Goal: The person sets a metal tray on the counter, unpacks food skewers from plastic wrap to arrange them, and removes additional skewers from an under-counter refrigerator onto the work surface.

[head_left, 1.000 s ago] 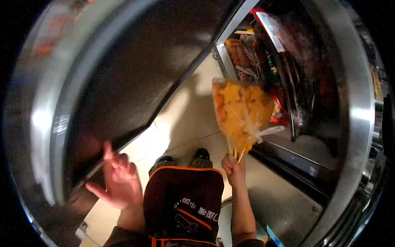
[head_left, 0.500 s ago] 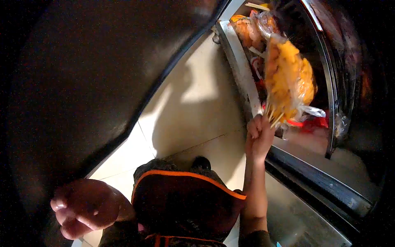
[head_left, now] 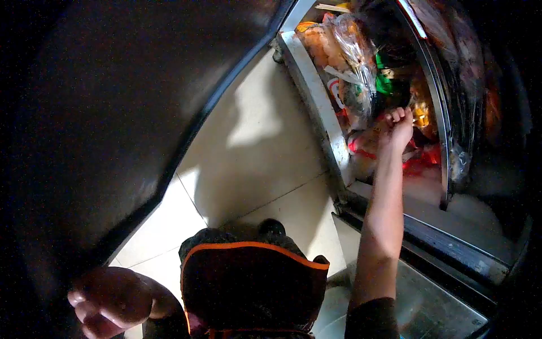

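Observation:
My right hand [head_left: 400, 127] reaches into an open cold cabinet, its fingers closed. Right beside it, partly in shadow, is the bag of orange skewers [head_left: 421, 113]; the fingers hide most of the grip on its stick ends. To the left of that hand lie clear plastic bags of skewers [head_left: 355, 51] and a pinkish-orange bagged food [head_left: 320, 45]. Red plastic [head_left: 423, 161] shows below the wrist. My left hand [head_left: 110, 299] is curled at the lower left, close to the dark door [head_left: 124, 130]; whatever its fingers may hold is hidden.
The cabinet's metal frame [head_left: 316, 96] runs down the left of its opening, with a sill [head_left: 451, 243] below. More wrapped goods [head_left: 463, 85] hang in shadow at the right. Pale floor tiles [head_left: 248, 169] lie between door and cabinet. A dark apron with orange trim [head_left: 254, 288] covers my front.
My right hand has moved up and right, deeper into the cabinet, taking the orange skewers from the front into shadow. Bags behind them are now uncovered. My left hand has shifted slightly down.

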Demonstrator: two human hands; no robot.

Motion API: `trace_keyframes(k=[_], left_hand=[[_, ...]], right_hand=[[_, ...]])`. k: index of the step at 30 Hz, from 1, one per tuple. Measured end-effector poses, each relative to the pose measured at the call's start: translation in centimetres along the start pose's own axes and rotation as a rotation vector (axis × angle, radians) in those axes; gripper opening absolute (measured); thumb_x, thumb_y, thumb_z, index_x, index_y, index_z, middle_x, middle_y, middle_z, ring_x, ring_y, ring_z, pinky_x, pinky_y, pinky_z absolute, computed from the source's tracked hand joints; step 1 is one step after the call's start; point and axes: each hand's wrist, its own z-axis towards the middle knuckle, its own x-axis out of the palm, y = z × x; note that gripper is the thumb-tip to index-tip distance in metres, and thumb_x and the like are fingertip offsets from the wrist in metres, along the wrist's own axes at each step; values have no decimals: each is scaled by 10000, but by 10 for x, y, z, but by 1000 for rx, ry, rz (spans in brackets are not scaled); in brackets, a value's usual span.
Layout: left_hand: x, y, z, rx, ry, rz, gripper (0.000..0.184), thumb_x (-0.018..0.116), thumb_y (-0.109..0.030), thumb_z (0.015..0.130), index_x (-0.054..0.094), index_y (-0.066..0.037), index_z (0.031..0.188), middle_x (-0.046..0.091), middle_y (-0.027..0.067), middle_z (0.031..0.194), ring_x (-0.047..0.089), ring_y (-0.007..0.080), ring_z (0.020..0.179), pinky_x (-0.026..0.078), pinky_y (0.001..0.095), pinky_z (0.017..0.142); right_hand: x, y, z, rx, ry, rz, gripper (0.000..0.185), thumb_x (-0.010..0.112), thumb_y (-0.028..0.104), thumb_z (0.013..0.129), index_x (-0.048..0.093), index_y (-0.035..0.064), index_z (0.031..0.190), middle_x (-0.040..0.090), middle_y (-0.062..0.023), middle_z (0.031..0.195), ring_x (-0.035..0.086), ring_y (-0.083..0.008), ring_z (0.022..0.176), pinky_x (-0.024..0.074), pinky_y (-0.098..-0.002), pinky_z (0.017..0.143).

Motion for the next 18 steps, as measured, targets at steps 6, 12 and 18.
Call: trace_keyframes(k=[6,12,18], left_hand=[[22,4,-9,248,145,464,241,463,-167,847,402,-4,1014,532,116,849,530,274,859,435,412,787],[32,2,-9,382,318,852,294,484,-223,861,406,4,1030,539,145,890,529,300,878,430,423,812],[9,-9,-13,211,173,577,272,528,-124,810,414,12,1016,527,153,884,529,287,858,428,414,826]], right_hand=[[-8,13,62,-71,-40,47,148,319,68,871,407,82,753,371,-26,658,338,-120,513,302,-242,472],[-4,11,108,-86,-241,82,115,335,141,890,393,86,807,388,-34,654,360,-141,505,334,-271,452],[-29,-22,107,90,-42,-170,262,367,317,919,428,62,928,527,-83,790,523,-176,641,445,-239,552]])
